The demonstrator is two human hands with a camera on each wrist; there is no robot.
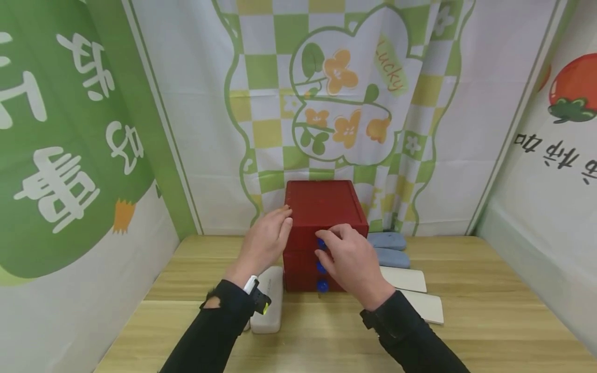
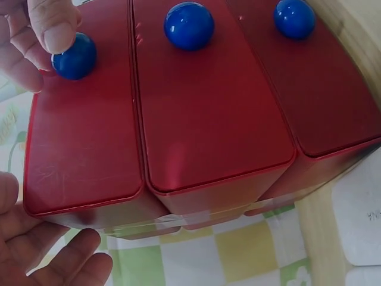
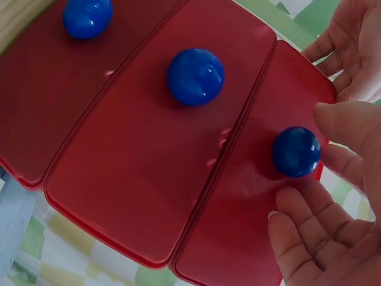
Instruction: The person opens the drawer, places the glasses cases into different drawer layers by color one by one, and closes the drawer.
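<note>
A red box with three stacked drawers (image 1: 325,204) stands on the table, each drawer front bearing a round blue knob. My right hand (image 1: 352,261) is at the top drawer's knob (image 3: 296,152). Its thumb and fingers spread about that knob, with small gaps showing in the right wrist view. The middle knob (image 3: 195,77) and bottom knob (image 1: 323,286) are untouched. My left hand (image 1: 266,238) lies along the box's left side near the top, fingers extended. All three drawers look closed.
Right of the box lie blue-grey cases (image 1: 392,257) and cream-white flat pieces (image 1: 422,305). A long white case (image 1: 268,305) lies to the left, partly under my left wrist. Behind the box hangs a patterned curtain (image 1: 261,77).
</note>
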